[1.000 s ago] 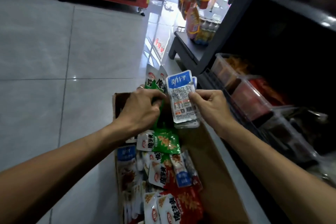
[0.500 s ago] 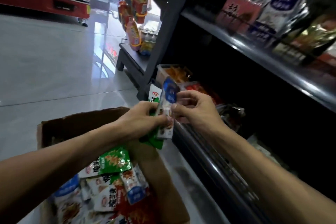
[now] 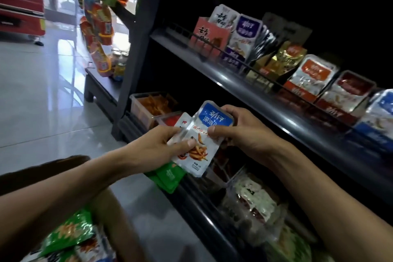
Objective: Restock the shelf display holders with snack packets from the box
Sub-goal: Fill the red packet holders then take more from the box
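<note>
Both hands hold snack packets in front of the lower shelf. My right hand (image 3: 244, 132) pinches a blue-topped white packet (image 3: 204, 140) at its upper right. My left hand (image 3: 157, 149) grips a small stack: its thumb lies on the white packet's left edge, and green packets (image 3: 169, 176) stick out below the palm. The cardboard box (image 3: 119, 225) sits on the floor at lower left, with green and red packets (image 3: 68, 234) inside. Clear display holders (image 3: 140, 108) line the lower shelf; the left one holds orange snacks.
The upper shelf (image 3: 244, 83) carries a row of upright snack bags behind a wire rail. Hanging snack strips (image 3: 100, 27) dangle at the shelf's end over a low dark platform (image 3: 102, 83) with bottles. A red cabinet (image 3: 21, 6) stands far left on the tiled floor.
The view swung right and up from the box toward the shelves. Both hands carried the packets from above the box to the front of the lower shelf, and the blue-topped packet's printed front now faces me.
</note>
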